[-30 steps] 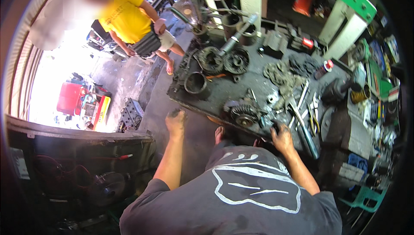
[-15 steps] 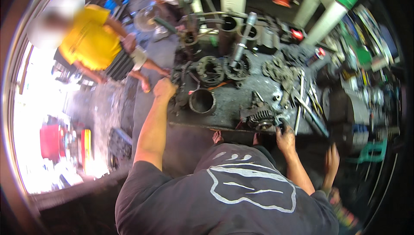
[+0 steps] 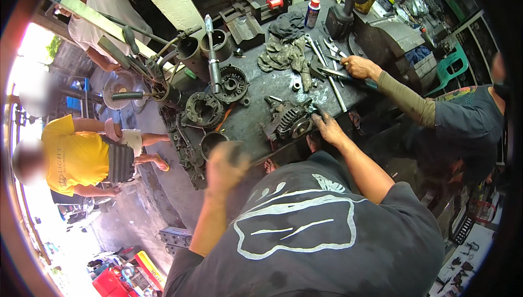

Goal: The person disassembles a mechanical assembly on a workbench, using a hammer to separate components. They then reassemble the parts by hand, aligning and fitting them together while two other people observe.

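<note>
My right grip (image 3: 329, 129) reaches the ribbed metal part (image 3: 289, 118) on the desk (image 3: 248, 121) at its three o'clock; my left grip (image 3: 226, 167) blurs at eight. I cannot tell either's opening. A co-worker's hand (image 3: 358, 67) crowds tools (image 3: 337, 94) at two.

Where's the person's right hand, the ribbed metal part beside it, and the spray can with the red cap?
Right hand (image 3: 330, 129): head view, back of the hand.
Ribbed metal part (image 3: 287, 120): head view, its ribbed side.
Spray can (image 3: 311, 16): head view, its body.
</note>
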